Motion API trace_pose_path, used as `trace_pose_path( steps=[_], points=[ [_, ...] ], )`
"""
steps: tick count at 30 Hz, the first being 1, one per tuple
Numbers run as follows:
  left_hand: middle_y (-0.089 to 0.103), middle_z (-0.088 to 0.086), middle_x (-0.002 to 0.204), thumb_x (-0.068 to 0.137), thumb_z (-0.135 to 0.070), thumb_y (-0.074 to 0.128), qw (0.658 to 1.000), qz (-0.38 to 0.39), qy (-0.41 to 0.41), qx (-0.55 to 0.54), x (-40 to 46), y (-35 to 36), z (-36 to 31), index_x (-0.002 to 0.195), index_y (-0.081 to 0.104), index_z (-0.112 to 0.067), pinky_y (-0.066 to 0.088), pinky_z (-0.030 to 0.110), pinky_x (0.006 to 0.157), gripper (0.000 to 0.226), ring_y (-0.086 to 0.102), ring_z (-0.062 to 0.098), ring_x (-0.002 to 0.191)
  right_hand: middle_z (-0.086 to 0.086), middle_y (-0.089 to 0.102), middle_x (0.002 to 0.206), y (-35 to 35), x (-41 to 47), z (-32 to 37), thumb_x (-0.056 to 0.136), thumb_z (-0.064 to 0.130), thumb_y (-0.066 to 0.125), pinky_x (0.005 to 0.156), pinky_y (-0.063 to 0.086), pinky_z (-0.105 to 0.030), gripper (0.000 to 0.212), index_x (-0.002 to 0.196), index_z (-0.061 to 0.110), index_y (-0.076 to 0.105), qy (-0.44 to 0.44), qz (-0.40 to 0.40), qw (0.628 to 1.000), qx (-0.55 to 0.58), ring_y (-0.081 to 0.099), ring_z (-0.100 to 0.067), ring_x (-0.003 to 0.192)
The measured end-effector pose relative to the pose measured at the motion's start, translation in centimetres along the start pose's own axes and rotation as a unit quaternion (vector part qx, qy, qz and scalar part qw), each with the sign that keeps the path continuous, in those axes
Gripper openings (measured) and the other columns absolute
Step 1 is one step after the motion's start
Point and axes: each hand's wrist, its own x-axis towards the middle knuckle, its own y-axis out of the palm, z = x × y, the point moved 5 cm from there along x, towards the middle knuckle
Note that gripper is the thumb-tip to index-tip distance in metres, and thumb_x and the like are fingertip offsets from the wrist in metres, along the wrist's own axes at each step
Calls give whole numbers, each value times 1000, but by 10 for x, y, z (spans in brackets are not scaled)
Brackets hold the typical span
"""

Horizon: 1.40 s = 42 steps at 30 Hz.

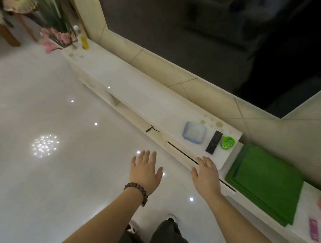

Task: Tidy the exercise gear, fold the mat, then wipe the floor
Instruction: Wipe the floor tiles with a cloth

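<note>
Both hands are extended forward over the floor (47, 99), palms down, holding nothing. The left hand (145, 172), a bead bracelet (136, 192) at its wrist, has its fingers straight and slightly spread. The right hand (207, 176) likewise has straight, relaxed fingers; it hovers at the front edge of the low white cabinet (131, 89), and contact with that edge cannot be confirmed.

The mat (265, 183), green, lies folded in flat layers on the lower ledge at the right end of the cabinet, just beside the right hand. On the cabinet top near it stand a pale blue box (194, 132), a black remote (214, 142) and a small green tub (227, 142). No loose exercise gear is visible on the floor in view.

Assessment: with the mat folded and put away, tidying and folding appear complete; the wiping step is the one outstanding. No cloth or mop is visible in either hand or nearby. The next move therefore calls for fetching something to wipe with before the floor can be worked.
</note>
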Motion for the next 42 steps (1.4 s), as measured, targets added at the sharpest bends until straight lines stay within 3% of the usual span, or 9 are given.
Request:
trace_pose_path(
  steps=[6, 12, 20, 24, 27, 31, 34, 37, 42],
  points=[
    [12, 0, 159, 96, -52, 23, 998, 52, 27, 12, 81, 15, 19, 151, 8, -22, 4, 41, 120, 64, 5, 19, 146, -9, 32, 151, 38, 55, 7, 97, 34, 41, 115, 22, -34, 48, 141, 16, 38, 47, 22, 999, 12, 23, -23, 142],
    [11, 0, 159, 97, -50, 23, 981, 113, 136, 77, 186, 27, 44, 151, 8, -21, 6, 41, 120, 63, 4, 19, 146, -9, 29, 152, 93, 118, 13, 97, 34, 41, 117, 17, -35, 48, 142, 15, 38, 156, 15, 987, 47, 20, -24, 143],
    [17, 1, 157, 96, -48, 23, 955, 112, 244, 123, 327, 63, 64, 150, 13, -19, 8, 38, 119, 62, 9, 18, 146, -14, 26, 153, 155, 214, -1, 96, 38, 43, 117, 17, -38, 51, 141, 14, 38, 257, -33, 962, 91, 15, -28, 143],
    [17, 0, 157, 96, -48, 27, 954, 107, 262, 101, 369, 102, 64, 150, 13, -20, 6, 37, 119, 62, 7, 16, 146, -12, 9, 157, 170, 277, -31, 91, 55, 41, 118, 14, -43, 66, 146, 22, 25, 264, -64, 962, 27, 4, -29, 145],
    [22, 0, 155, 87, -57, 11, 953, 89, 273, 96, 390, 131, 69, 149, 18, -21, 10, 37, 119, 72, 12, 16, 145, -14, -3, 158, 181, 322, -53, 85, 66, 39, 117, 6, -50, 79, 148, 28, 12, 250, -101, 963, -25, -5, -32, 145],
    [32, 0, 151, 84, -56, 10, 948, 73, 298, 82, 406, 161, 81, 147, 27, -20, 16, 38, 118, 74, 20, 18, 143, -17, -24, 154, 225, 354, -79, 79, 79, 25, 113, -3, -59, 88, 145, 37, -17, 275, -32, 959, -55, -18, -42, 141],
    [36, 0, 149, 83, -56, 10, 945, 80, 305, 91, 409, 178, 94, 145, 31, -20, 18, 37, 116, 75, 24, 18, 142, -20, -19, 154, 246, 357, -84, 89, 67, 22, 113, -2, -61, 76, 146, 34, -16, 278, -38, 954, -102, -16, -46, 140],
    [37, 3, 149, 91, -52, 22, 943, 96, 303, 96, 405, 186, 103, 145, 32, -18, 20, 38, 115, 65, 26, 19, 141, -17, -4, 157, 244, 358, -85, 96, 45, 36, 115, 6, -58, 62, 148, 32, 4, 283, -75, 951, -102, -3, -43, 143],
    [30, 2, 152, 96, -40, 37, 942, 121, 301, 83, 395, 191, 112, 147, 25, -18, 15, 34, 116, 57, 21, 17, 142, -14, 48, 136, 225, 334, -78, 91, 17, 51, 101, 41, -45, 43, 134, 19, 45, 248, -150, 955, -57, 44, -36, 124]
  ],
)
